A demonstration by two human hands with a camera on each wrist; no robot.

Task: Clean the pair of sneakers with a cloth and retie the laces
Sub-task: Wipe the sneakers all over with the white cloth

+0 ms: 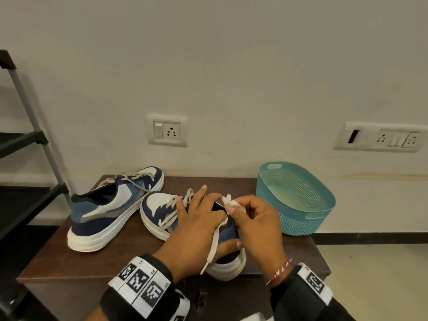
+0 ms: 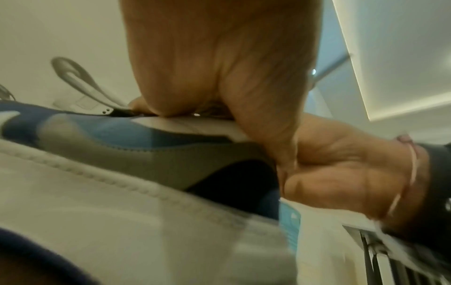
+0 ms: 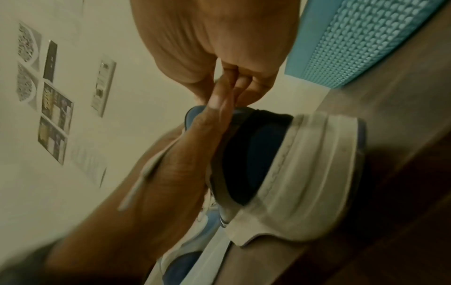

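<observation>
Two blue, white and grey sneakers stand on a dark wooden table [image 1: 69, 262]. The far sneaker [image 1: 111, 209] sits at the left, its laces loose. My left hand [image 1: 196, 218] lies over the near sneaker [image 1: 157, 209], fingers straight across the laces and thumb along the heel side. A cream lace end [image 1: 212, 249] hangs over that hand. Above the sneaker's collar, my right hand [image 1: 234, 205] pinches a small white wad [image 1: 231, 200]; I cannot tell whether it is cloth or bunched lace. The right wrist view shows the heel and white sole [image 3: 305, 183] and the pinching fingers [image 3: 241, 83].
A teal plastic basket [image 1: 298, 200] stands at the table's right end against the wall, close to my right hand. A black shoe rack [image 1: 27, 140] stands to the left. Wall sockets [image 1: 167, 130] are behind the table.
</observation>
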